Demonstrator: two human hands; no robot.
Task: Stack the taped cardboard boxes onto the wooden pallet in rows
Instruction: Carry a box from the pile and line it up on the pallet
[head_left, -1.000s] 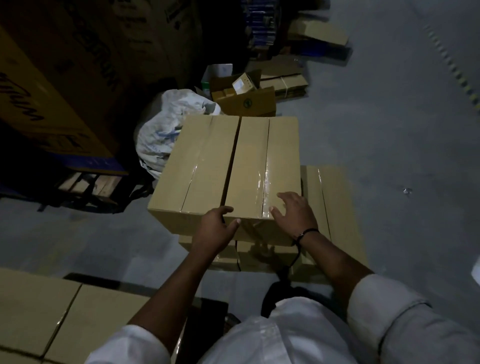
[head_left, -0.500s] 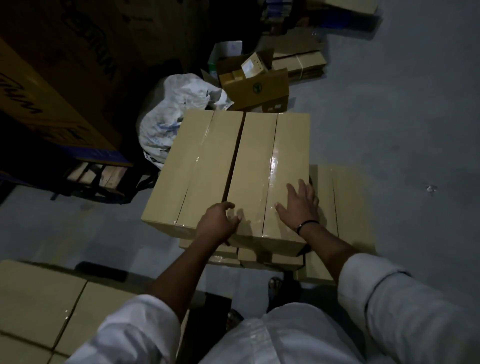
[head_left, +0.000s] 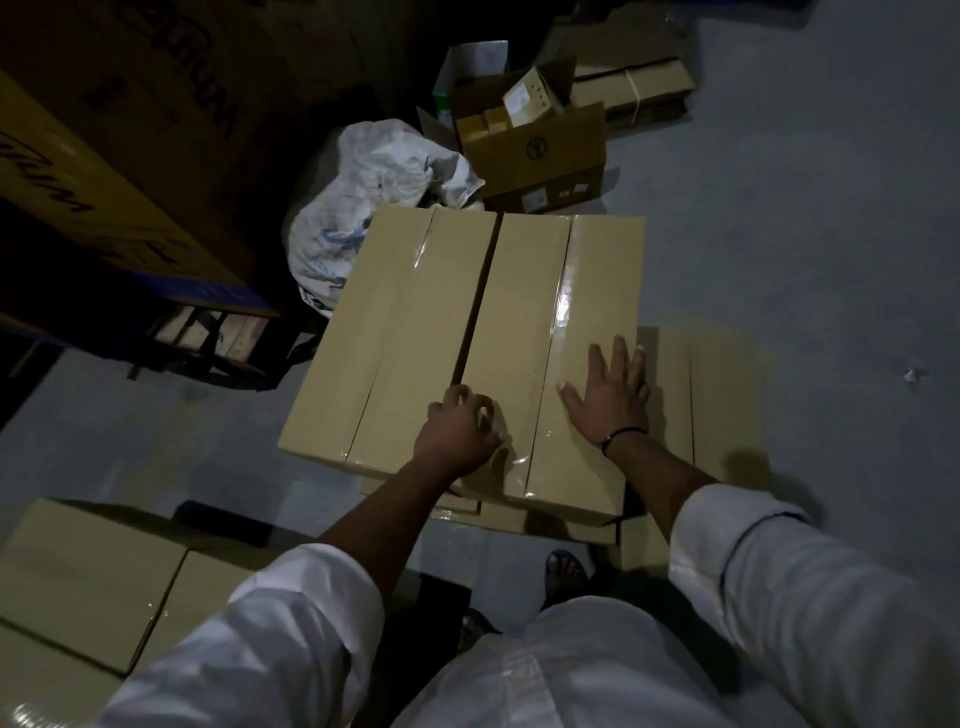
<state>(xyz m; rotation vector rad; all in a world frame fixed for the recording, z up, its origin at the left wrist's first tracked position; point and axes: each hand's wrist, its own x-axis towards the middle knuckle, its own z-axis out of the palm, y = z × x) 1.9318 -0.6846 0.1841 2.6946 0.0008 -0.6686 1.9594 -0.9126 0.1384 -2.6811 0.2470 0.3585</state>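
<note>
Two taped cardboard boxes lie side by side on top of a stack of similar boxes at the centre: the left top box (head_left: 395, 338) and the right top box (head_left: 576, 312), with a dark gap between them. My left hand (head_left: 457, 431) rests on the near end of the tops, at the gap, with its fingers curled and nothing visibly in it. Spread flat, my right hand (head_left: 610, 400) presses on the right top box near its right edge. A lower taped box (head_left: 719, 395) sits to the right of the stack.
More taped boxes (head_left: 78, 577) stand at the lower left. A wooden pallet (head_left: 218, 335) under large dark cartons (head_left: 104, 156) is at the left. Behind the stack are a white sack (head_left: 379, 187), an open carton (head_left: 540, 156) and bundled flat cardboard (head_left: 634, 83). Grey floor lies to the right.
My right hand has slid forward and flattened on the right top box. My left hand moved from the near edge up onto the tops. The stack now sits nearer in view.
</note>
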